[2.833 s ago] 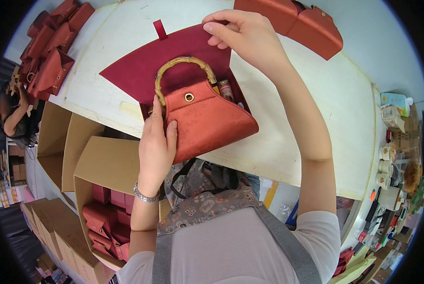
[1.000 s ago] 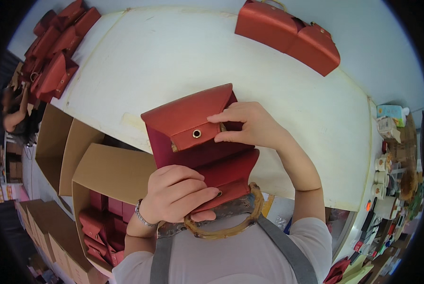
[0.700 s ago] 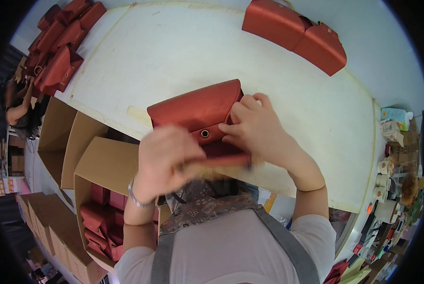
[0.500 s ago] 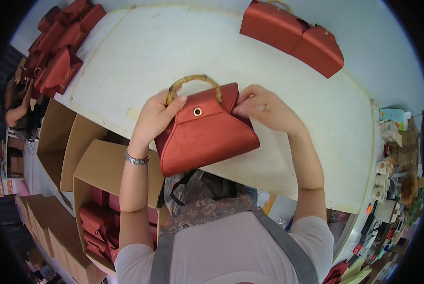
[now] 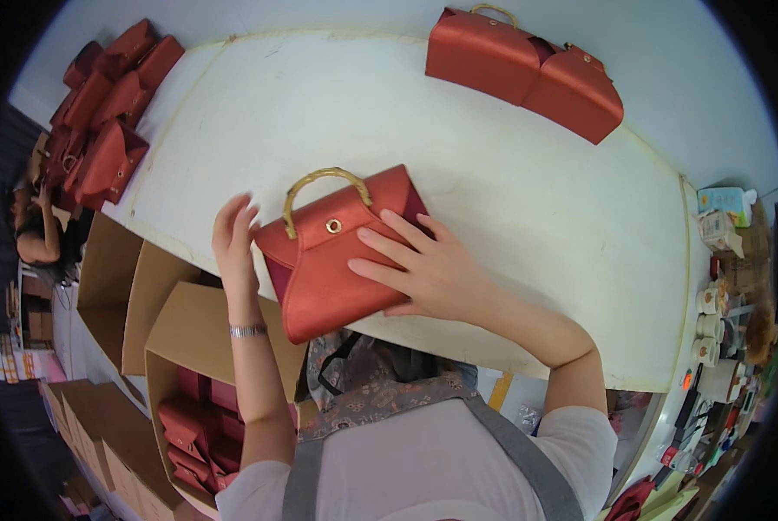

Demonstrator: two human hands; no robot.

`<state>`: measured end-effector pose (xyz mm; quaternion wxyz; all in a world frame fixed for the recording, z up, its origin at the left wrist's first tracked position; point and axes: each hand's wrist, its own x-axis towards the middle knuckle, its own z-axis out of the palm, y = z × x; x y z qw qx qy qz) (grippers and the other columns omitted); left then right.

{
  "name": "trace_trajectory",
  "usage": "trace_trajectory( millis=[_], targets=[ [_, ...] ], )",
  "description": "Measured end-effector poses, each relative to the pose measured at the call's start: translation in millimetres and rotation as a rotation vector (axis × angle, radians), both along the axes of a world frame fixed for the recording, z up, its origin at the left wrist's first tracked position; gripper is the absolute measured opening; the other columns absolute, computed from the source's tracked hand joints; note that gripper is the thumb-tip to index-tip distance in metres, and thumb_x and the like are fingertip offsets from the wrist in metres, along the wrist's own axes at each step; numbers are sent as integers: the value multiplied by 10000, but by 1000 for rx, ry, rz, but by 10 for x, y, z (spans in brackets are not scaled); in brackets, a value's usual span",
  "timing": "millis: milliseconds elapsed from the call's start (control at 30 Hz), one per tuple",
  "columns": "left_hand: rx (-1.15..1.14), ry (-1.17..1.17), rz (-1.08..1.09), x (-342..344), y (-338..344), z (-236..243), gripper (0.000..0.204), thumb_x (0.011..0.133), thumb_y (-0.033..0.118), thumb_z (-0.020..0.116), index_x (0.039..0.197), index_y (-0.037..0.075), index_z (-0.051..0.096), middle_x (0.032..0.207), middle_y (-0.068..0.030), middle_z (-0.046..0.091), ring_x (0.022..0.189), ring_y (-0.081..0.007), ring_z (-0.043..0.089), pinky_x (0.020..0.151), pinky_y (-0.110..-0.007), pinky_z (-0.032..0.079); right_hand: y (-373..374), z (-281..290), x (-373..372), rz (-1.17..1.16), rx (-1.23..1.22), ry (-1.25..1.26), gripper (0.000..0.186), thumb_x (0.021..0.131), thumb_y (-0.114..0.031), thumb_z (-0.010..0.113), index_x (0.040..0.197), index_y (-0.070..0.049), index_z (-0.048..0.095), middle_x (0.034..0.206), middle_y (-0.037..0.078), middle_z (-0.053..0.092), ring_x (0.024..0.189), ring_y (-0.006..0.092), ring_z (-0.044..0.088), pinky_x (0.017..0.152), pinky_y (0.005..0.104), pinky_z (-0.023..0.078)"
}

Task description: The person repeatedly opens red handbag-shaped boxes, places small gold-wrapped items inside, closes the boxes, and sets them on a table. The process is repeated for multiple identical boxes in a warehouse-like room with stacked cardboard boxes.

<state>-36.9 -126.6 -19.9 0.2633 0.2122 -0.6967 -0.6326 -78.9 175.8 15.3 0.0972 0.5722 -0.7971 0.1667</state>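
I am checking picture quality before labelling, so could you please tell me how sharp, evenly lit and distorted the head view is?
Head view: light is soft and even on the white table, with no hard glare; the red handbag and right hand are sharp, while the left hand shows slight motion blur at the fingertips; fisheye bends the table edges, and the corners are black.

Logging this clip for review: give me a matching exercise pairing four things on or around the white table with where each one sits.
Things:
1. red satin handbag with a gold ring handle
2. two red handbags side by side
3. pile of red handbags
4. open cardboard box of red bags

Places:
A. far edge of the white table
B. below the table's near edge, at the left
C. under the right hand
D. table's far left corner

Pairs: 1-C, 2-A, 3-D, 4-B
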Motion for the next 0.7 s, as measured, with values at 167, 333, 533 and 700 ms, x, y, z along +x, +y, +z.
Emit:
trace_trajectory(
  millis=[167,333,533,700],
  targets=[
    [165,60,260,417,-102,-355,316,906,109,581,1207,13,562,1228,-87,576,1083,-165,561,879,-291,467,-655,-212,-792,-136,-103,105,787,668,-502,760,1349,-210,493,1457,86,399,1351,335,346,1047,544,338],
    [-121,-29,401,1143,-421,-689,301,924,90,565,1213,7,559,1189,-65,588,1054,-149,560,846,-263,458,-1394,-276,-2372,-391,-87,258,787,668,-566,736,1325,-204,498,1389,84,453,1293,322,403,969,523,391],
    [-21,-214,845,2616,-730,-1100,293,921,40,523,1207,-17,554,1125,-92,606,1017,-153,570,840,-270,478,-1233,-255,-3827,-606,74,321,820,723,-632,662,1391,-209,442,1458,48,413,1309,279,423,977,499,431],
    [-351,-560,907,3745,-456,-1683,259,878,20,550,1129,-12,602,1117,-130,623,1079,-234,578,956,-337,448,-999,-190,-4202,-536,359,816,798,789,-738,479,1375,-196,473,1321,117,542,1132,314,578,901,416,499]
  ],
)
